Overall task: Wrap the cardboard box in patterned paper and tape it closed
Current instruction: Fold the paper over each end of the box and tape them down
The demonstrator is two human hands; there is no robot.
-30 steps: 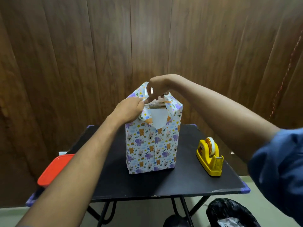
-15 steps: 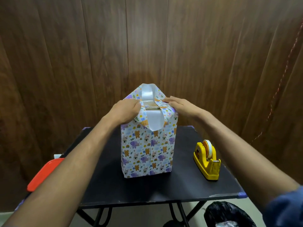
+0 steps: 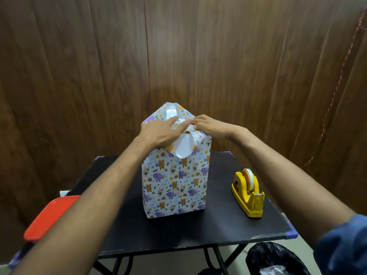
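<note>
A tall box wrapped in animal-patterned paper (image 3: 174,183) stands upright in the middle of the black table (image 3: 218,227). Its top end is unsealed: a pointed paper flap (image 3: 170,111) sticks up at the back and another flap (image 3: 183,146) curls down over the front, white side out. My left hand (image 3: 158,133) lies flat on the left side flap with fingers straight, pressing it onto the box top. My right hand (image 3: 210,126) presses the right side flap down with its fingers extended. The fingertips of both hands nearly meet at the top's middle.
A yellow tape dispenser (image 3: 248,193) with a roll of tape sits on the table to the box's right. A red lid (image 3: 49,217) lies at the table's left edge. A black bag (image 3: 274,259) is on the floor at lower right. A wooden wall stands close behind.
My right hand came down from above the box's back flap onto the right side flap. My left hand went from curled to flat, its fingers stretched across the top.
</note>
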